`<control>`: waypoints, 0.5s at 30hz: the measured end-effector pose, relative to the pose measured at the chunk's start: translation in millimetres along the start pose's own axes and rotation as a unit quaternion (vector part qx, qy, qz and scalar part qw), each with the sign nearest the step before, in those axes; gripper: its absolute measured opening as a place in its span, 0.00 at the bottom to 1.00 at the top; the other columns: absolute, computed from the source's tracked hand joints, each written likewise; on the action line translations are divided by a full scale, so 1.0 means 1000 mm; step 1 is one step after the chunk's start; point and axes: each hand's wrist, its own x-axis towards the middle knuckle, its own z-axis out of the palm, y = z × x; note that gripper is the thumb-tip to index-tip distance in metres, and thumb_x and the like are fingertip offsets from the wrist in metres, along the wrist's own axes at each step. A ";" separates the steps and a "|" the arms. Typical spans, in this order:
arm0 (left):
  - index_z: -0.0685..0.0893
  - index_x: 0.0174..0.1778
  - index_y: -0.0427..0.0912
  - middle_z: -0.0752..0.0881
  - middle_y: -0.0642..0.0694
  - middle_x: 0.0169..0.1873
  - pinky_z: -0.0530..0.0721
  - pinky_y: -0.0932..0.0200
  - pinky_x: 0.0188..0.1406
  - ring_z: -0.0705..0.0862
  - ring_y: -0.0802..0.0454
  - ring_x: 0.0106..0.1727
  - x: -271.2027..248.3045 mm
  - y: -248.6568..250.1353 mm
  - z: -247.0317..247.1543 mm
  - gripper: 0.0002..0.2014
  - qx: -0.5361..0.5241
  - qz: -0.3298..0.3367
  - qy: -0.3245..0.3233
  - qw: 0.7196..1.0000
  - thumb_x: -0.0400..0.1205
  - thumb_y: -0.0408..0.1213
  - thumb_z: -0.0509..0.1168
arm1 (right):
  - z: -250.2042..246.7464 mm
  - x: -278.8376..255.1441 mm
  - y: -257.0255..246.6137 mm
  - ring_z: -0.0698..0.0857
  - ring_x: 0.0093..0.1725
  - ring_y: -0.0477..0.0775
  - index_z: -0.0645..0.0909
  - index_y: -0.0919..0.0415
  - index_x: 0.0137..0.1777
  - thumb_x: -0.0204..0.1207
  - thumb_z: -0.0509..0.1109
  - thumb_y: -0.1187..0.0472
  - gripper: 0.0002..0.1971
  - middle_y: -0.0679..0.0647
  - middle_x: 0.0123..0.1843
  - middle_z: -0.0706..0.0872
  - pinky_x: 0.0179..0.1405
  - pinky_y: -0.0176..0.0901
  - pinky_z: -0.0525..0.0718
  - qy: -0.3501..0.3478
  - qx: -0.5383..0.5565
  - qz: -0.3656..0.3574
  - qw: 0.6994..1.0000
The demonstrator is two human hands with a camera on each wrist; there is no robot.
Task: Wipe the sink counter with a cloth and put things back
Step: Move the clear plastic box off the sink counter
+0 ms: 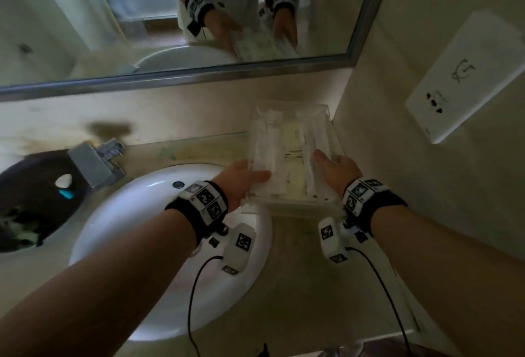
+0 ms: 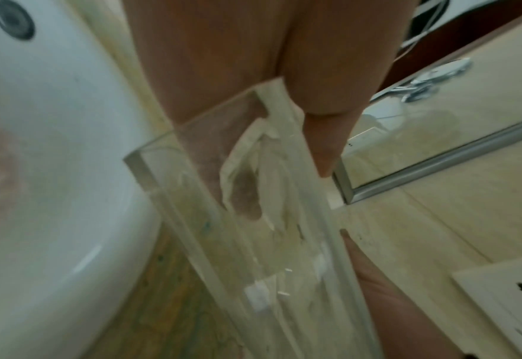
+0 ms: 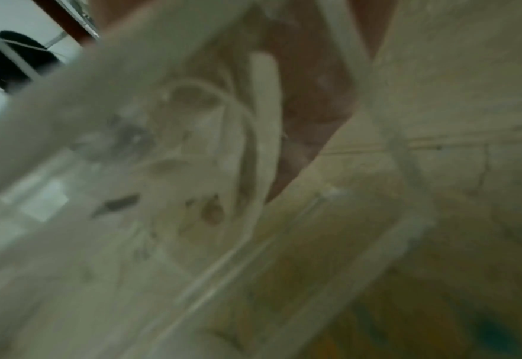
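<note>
A clear acrylic tray (image 1: 289, 204) with several white wrapped packets (image 1: 272, 140) in it hangs over the beige counter (image 1: 298, 285), right of the sink (image 1: 159, 229). My left hand (image 1: 244, 177) grips its left side, thumb (image 2: 327, 136) over the rim and fingers showing through the clear tray (image 2: 161, 194) underneath. My right hand (image 1: 335, 166) holds the right side, thumb inside the rim. In the blurred right wrist view the tray (image 3: 130, 72) fills the frame, with my fingers (image 3: 308, 97) seen through it.
A chrome faucet (image 1: 93, 163) stands behind the white sink. A dark round tray (image 1: 34, 186) with small items sits at the far left. The mirror (image 1: 199, 15) runs along the back wall. A white socket panel (image 1: 468, 78) is on the right wall, close to the tray.
</note>
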 end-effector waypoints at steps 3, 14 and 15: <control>0.81 0.61 0.40 0.88 0.38 0.52 0.81 0.58 0.27 0.85 0.41 0.45 -0.024 -0.004 -0.025 0.18 0.039 0.051 0.050 0.997 0.75 0.33 0.73 | 0.026 -0.024 -0.002 0.80 0.63 0.58 0.71 0.63 0.75 0.77 0.66 0.40 0.34 0.58 0.72 0.78 0.54 0.38 0.73 -0.004 0.014 -0.021 1.000; 0.85 0.46 0.30 0.87 0.35 0.43 0.86 0.45 0.52 0.86 0.40 0.46 -0.132 -0.057 -0.138 0.08 0.107 0.061 0.171 0.978 0.76 0.31 0.71 | 0.136 -0.124 0.006 0.82 0.64 0.61 0.72 0.64 0.74 0.72 0.66 0.34 0.39 0.59 0.69 0.81 0.65 0.50 0.80 -0.027 -0.061 -0.089 0.994; 0.84 0.45 0.32 0.85 0.35 0.41 0.86 0.45 0.50 0.85 0.42 0.44 -0.141 -0.063 -0.147 0.07 0.113 0.060 0.175 0.976 0.76 0.32 0.71 | 0.145 -0.134 0.008 0.81 0.65 0.61 0.72 0.64 0.75 0.72 0.66 0.34 0.40 0.59 0.70 0.80 0.67 0.52 0.79 -0.028 -0.065 -0.090 0.993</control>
